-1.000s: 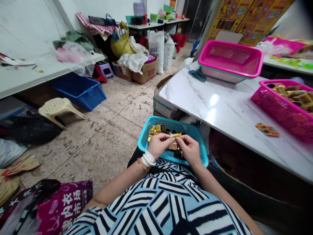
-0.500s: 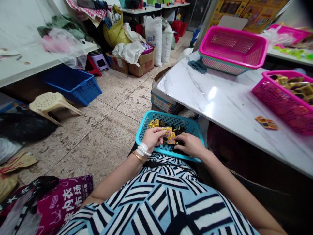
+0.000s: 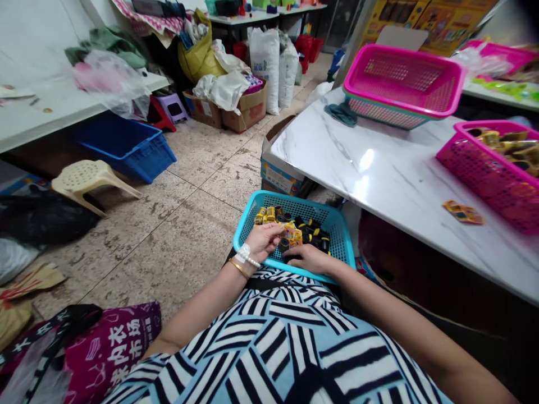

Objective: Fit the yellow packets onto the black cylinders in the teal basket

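A turquoise basket (image 3: pixel 346 241) rests at my lap, holding several small black and yellow pieces (image 3: pixel 309 227). Over its left part, my left hand (image 3: pixel 264 238) pinches a yellow and orange printed sticker sheet (image 3: pixel 292 234) between thumb and fingers. My right hand (image 3: pixel 309 259) is low over the basket's near side, just below the sheet. Its fingertips reach among the dark pieces, and what they touch, if anything, is too small to make out.
On the marble-patterned table (image 3: pixel 370 179) at the right are a stacked pink basket (image 3: pixel 404 106), a filled pink basket (image 3: pixel 484 168) and another printed sheet (image 3: pixel 463 212). A cream stool (image 3: pixel 90 177) and blue crate (image 3: pixel 147 157) stand at the left.
My right hand has moved left and slightly down, from the basket's right part to below the sheet. More black pieces show at the right. My left hand still holds the sheet.
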Demonstrator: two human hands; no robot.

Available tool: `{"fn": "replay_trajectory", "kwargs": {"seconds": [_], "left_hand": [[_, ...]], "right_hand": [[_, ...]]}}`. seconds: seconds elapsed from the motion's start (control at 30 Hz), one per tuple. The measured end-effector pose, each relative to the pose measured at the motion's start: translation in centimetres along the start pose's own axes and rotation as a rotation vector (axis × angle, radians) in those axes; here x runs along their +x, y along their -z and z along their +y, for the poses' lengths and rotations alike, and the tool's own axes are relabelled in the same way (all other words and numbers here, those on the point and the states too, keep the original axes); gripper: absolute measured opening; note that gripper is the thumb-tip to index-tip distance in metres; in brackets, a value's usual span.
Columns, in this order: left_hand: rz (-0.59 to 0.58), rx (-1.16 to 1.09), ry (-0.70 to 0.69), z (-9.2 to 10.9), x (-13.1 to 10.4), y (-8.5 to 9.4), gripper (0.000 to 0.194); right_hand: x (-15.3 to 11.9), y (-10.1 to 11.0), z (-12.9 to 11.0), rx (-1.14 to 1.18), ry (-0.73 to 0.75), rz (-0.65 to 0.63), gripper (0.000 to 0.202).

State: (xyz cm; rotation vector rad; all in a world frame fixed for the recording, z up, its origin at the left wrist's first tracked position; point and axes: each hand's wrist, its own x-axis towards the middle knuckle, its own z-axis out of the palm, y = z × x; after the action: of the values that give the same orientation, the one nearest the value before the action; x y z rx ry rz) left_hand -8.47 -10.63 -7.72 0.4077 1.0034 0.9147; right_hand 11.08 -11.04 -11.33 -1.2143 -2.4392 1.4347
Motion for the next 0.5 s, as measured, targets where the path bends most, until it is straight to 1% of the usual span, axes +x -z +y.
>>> {"fn": "replay_trajectory", "kwargs": {"seconds": [0.1,0.17,0.27,0.33,0.4,0.5], "left_hand": [[0.001,-0.019,0.008,0.1,0.0,0.1,0.013],[0.006,-0.030,0.010,0.1,0.0,0.3,0.013],[0.013,-0.044,0.013,0.2,0.2,0.5,0.011],[0.011,-0.049,0.019,0.3,0.3,0.7,0.011],[0.004,-0.054,0.025,0.3,0.4,0.7,0.012],[-0.011,-0.057,0.029,0.3,0.4,0.7,0.014]], "right_hand": [[0.1,0.4,0.3,0.061,-0.006,-0.010,0.033],[0.1,0.7,0.4,0.115,-0.021,0.015,0.033],[-0.2,1.4,0.2,0.234,-0.056,0.052,0.041],[-0.7,2.0,-0.1,0.328,-0.064,0.051,0.048],[-1.6,2.8,-0.7,0.511,-0.033,0.026,0.054],[-3.1,3.8,-1.6,0.848,0.011,-0.036,0.075]]}}
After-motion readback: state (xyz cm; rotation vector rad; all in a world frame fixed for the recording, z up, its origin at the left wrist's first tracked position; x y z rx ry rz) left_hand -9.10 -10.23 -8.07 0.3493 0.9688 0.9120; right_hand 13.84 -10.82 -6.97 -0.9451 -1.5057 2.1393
